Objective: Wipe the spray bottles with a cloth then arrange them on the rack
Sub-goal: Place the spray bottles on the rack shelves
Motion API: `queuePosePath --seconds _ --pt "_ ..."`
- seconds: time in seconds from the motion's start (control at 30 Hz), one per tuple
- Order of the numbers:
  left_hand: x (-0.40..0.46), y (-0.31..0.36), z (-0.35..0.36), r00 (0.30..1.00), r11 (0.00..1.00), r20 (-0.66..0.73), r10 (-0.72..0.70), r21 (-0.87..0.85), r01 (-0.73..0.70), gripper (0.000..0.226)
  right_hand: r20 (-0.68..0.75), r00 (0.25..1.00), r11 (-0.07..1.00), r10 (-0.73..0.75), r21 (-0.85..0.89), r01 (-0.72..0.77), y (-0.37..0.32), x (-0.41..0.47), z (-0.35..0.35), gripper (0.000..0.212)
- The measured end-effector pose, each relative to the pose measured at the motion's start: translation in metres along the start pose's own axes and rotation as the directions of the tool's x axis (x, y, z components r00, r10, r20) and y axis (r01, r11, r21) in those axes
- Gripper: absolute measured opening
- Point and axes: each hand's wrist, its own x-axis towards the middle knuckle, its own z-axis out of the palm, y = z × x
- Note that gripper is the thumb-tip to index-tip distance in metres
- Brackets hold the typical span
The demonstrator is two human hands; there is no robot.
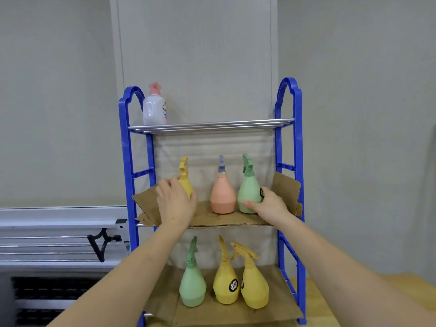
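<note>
Both hands grip: left hand (175, 204) yellow bottle (185, 179), right hand (269, 205) green bottle (249, 188).

A white pump bottle with a pink cap (154, 107) stands far up at the left end of the top tier. Brown cardboard sheets (226, 219) line the two lower tiers, their ends bent upward at the sides. Behind is a pale grey panelled wall (195, 55). To the left runs a grey window frame (59, 234) carrying a black handle (100, 244). At the near right shows a light wooden table (330, 300)
</note>
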Motion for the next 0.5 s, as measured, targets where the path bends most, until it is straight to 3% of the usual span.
queuePosePath --seconds 0.17,0.5 --pt "0.009 -0.023 0.009 0.937 0.980 0.295 -0.187 -0.013 0.199 0.080 0.012 1.000 1.000 0.000 0.011 -0.001 0.001 0.001 -0.001 0.065" --pt "0.021 -0.022 0.026 0.923 0.983 0.360 -0.136 -0.066 0.171 0.067 0.005 1.000 0.997 -0.009 0.082 0.008 0.003 0.003 -0.002 0.068"
